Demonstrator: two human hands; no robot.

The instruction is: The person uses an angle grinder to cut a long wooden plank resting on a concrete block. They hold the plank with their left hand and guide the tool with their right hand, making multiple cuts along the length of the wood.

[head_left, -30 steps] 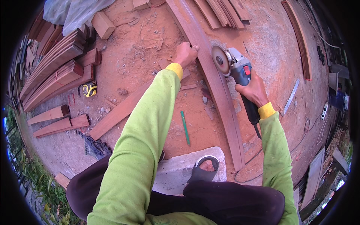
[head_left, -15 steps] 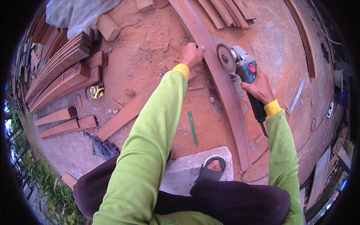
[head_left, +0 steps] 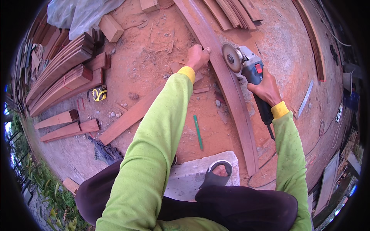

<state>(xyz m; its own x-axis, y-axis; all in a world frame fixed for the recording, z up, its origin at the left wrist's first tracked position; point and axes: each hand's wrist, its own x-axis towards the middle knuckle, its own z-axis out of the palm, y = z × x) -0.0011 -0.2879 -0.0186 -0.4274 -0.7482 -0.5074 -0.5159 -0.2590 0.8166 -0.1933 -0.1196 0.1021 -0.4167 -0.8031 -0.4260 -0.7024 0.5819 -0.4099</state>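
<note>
A long reddish-brown wooden board [head_left: 236, 101] runs from the far middle down toward my right foot. My left hand [head_left: 197, 57] is closed at its left edge, the thumb against the wood; the other fingers are partly hidden. On the other side, my right hand [head_left: 266, 88] wraps round the body of a blue-grey angle grinder [head_left: 253, 70] with a red switch. Its round disc [head_left: 232, 57] is tilted over the board's right edge; I cannot tell whether it touches the wood. A green pencil [head_left: 198, 133] lies on the dirt between my arms.
Stacked wooden boards [head_left: 63, 73] lie at the left, beside a yellow tape measure [head_left: 99, 93]. More planks [head_left: 231, 13] rest at the far side. A metal ruler [head_left: 305, 98] is on the right. My sandalled foot stands on a pale slab [head_left: 185, 173]. The grinder's cord trails behind it.
The grinder has shifted very slightly away from me. My left hand and the board look unmoved.
</note>
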